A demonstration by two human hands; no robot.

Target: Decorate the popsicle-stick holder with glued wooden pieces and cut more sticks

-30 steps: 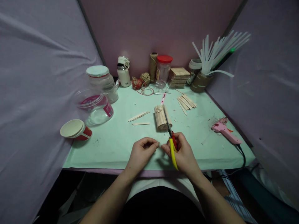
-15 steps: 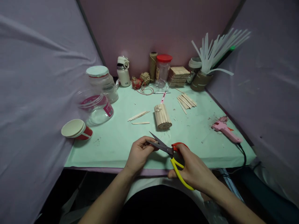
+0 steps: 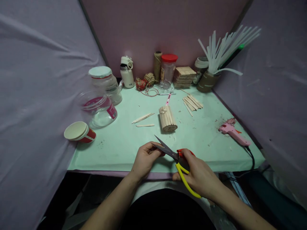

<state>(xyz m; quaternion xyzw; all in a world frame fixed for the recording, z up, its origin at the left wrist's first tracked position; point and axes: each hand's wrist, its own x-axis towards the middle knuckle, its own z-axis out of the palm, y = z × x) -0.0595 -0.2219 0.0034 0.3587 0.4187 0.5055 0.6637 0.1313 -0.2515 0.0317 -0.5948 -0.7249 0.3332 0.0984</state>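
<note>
My right hand (image 3: pixel 200 175) is wrapped around the red and yellow handles of a pair of scissors (image 3: pixel 171 154), whose dark blades are spread and point left. Pinched in my left hand (image 3: pixel 146 158) is a small pale piece, apparently a craft stick (image 3: pixel 162 147). It shows between the blades, mostly hidden by fingers and metal. Beyond the scissors, a cylinder covered in craft sticks (image 3: pixel 168 119), with a small bow shape on top, lies on the green table cover (image 3: pixel 115 153). Several loose craft sticks (image 3: pixel 143 118) are left of it.
Paper cups (image 3: pixel 90 135) and clear plastic jars (image 3: pixel 112 89) line the left side. At the right lies a pink glue gun (image 3: pixel 233 132) with its cord. Craft sticks (image 3: pixel 193 103), a stick stack (image 3: pixel 184 78), yarn balls (image 3: pixel 140 84) and a pot of glue sticks (image 3: pixel 208 81) are farther back.
Both hands stay almost in place, with the scissors still spread around the small piece. The whole view has shifted slightly. Nothing on the table has visibly moved.
</note>
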